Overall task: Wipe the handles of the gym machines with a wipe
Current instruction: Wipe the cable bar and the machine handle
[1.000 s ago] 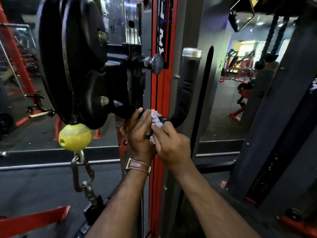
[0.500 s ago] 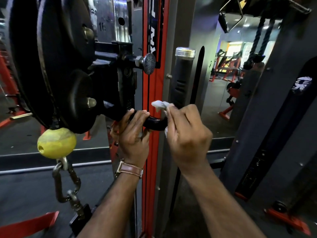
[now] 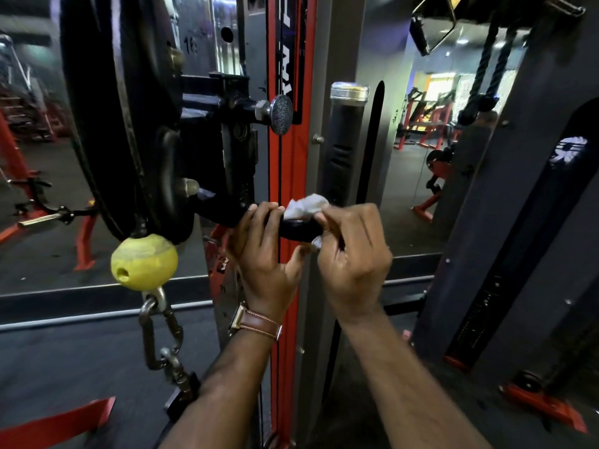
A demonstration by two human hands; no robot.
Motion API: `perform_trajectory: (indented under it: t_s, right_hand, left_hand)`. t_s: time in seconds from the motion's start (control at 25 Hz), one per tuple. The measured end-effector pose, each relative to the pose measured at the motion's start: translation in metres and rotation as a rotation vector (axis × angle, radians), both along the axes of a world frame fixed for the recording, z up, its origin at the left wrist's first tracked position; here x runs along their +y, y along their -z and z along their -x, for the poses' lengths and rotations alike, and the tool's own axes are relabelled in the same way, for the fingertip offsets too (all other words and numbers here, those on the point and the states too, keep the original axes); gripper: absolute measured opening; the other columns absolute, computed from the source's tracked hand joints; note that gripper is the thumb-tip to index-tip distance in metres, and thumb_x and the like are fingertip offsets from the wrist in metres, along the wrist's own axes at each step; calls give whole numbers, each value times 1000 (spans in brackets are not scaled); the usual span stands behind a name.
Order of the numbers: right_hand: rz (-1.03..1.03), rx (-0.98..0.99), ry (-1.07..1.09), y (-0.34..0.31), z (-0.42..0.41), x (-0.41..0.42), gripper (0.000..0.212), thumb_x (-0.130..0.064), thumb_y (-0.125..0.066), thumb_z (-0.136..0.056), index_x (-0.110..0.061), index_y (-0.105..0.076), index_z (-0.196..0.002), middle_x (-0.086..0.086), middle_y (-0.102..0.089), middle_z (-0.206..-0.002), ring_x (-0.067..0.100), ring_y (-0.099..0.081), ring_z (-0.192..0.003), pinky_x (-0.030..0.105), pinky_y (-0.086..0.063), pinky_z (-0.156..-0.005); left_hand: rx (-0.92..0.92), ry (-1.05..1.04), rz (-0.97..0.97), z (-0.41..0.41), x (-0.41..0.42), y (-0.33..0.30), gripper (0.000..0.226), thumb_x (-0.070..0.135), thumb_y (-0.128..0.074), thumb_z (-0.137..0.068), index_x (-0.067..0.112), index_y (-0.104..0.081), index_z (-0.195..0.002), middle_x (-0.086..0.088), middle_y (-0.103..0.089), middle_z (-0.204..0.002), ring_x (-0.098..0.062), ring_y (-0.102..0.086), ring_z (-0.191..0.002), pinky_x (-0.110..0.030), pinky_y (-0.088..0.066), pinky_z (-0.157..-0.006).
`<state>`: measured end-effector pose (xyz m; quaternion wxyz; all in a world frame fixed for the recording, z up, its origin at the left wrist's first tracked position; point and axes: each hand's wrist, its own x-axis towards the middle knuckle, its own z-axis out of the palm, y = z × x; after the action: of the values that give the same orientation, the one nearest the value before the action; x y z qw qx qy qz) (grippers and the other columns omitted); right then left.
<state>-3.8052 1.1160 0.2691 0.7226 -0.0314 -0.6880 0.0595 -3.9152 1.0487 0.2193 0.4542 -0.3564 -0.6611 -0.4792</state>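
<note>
White, crumpled wipe [image 3: 304, 206] has slid rightward along the black L-shaped handle [image 3: 299, 229] since a second ago, the right hand [image 3: 353, 254] clamping it near the bend while the left hand [image 3: 264, 251] wraps the bar beside it, so the upright part seems next.

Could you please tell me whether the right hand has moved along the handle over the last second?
Yes. The right hand, holding the wipe, has moved rightward along the black handle, away from the left hand towards the upright grip.
</note>
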Motion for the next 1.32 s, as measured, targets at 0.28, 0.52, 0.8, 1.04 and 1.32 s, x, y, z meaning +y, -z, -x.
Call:
perform_trajectory:
  t_s: [0.28,0.52,0.8,1.04,1.32]
  right_hand:
    - [978,237,-634,17,12,-25,33,19,-63,-80,-10,-67,-94,1,-70,-89,15,-68,-88,29,-56,-76]
    - [1234,-159,-1136,4,29,6,19,-2,-65,-82,-6,-71,-100,5,-73,-92,16,-68,-83,25,-55,-66]
    - [755,-860,-1220,-40,37,76,17,-9,-69,-79,3,-72,-91,20,-70,-98,26,-63,-89,38,-49,-83]
    - [773,-1072,-1374,-66,41,100,29,4,-54,-87,-11,-78,-80,8,-73,-83,38,-59,-85,46,-46,-79]
    - [1112,-624,-1403,-36,23,63,19,-7,-51,-87,-6,-70,-88,10,-66,-80,20,-59,-65,28,-46,-51]
  left_hand:
    - [-49,36,61,-5,1,-1,48,48,-43,-99,18,-66,-128,-10,-54,-137,-31,-40,-137,-51,-33,-110]
    - [-91,129,-13,-13,7,-8,59,46,-27,-105,7,-69,-119,-10,-60,-130,-30,-43,-137,-54,-36,-109]
    - [-68,93,-63,-11,15,-4,52,37,-31,-106,1,-64,-122,-12,-61,-130,-30,-43,-138,-51,-35,-113]
    - [-41,61,-49,-11,14,-5,51,34,-33,-105,-3,-65,-119,-15,-62,-127,-32,-46,-135,-37,-30,-116]
    - [-40,116,-69,-10,11,-10,40,25,-42,-98,-1,-66,-116,-14,-62,-124,-31,-48,-132,-53,-40,-106]
